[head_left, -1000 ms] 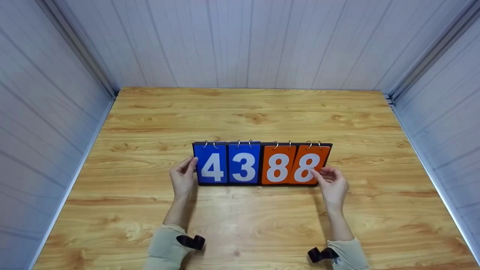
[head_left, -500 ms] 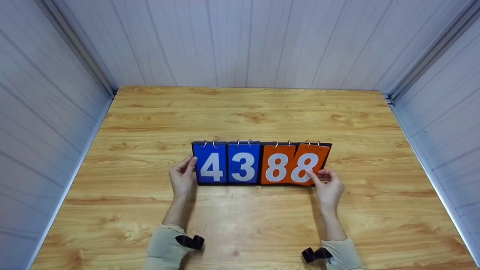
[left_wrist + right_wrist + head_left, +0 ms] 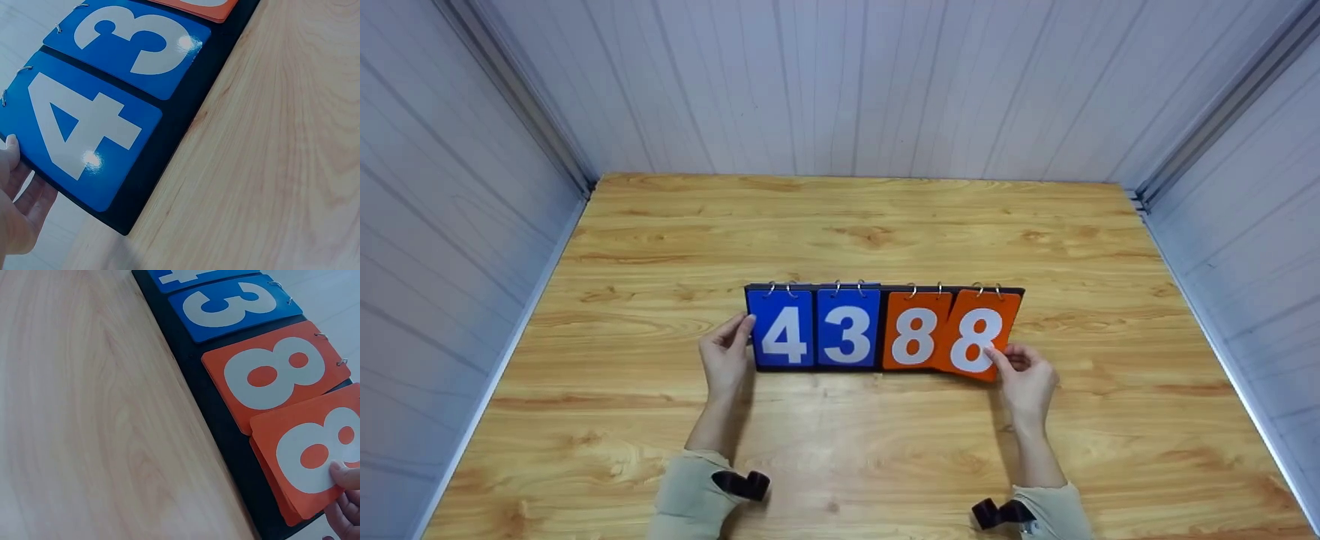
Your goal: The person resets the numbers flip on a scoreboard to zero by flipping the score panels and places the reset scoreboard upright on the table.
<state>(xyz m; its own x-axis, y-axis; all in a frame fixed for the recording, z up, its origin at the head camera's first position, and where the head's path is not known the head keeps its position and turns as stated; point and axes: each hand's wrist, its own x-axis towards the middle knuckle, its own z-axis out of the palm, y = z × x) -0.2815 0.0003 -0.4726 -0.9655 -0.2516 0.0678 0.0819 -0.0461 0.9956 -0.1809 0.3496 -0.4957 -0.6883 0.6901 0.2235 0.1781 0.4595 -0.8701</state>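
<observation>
A flip scoreboard [image 3: 881, 369] with a black backing stands tilted on the wooden table. Blue cards 4 [image 3: 84, 124] and 3 [image 3: 140, 42] hang from rings on its left half, and two orange 8 cards on its right half. My left hand [image 3: 725, 354] pinches the left edge of the board beside the 4, thumb in front. At the other end, my right hand [image 3: 1029, 381] pinches the outermost orange 8 card [image 3: 304, 455] near its lower right, thumb on its face. That card is lifted off the orange cards behind it, its lower edge swung outward. The inner orange 8 card [image 3: 270, 371] hangs beside it.
The wooden table [image 3: 840, 450] spreads around the board on all sides. White panelled walls [image 3: 840, 90] enclose the table at the back, left and right. Dark wrist cameras [image 3: 742, 484] are strapped over both beige sleeves.
My right hand shifted slightly left with the orange 8 card, then back right and a little down. The card's lower edge now stands out past the board's bottom. My left hand stays put.
</observation>
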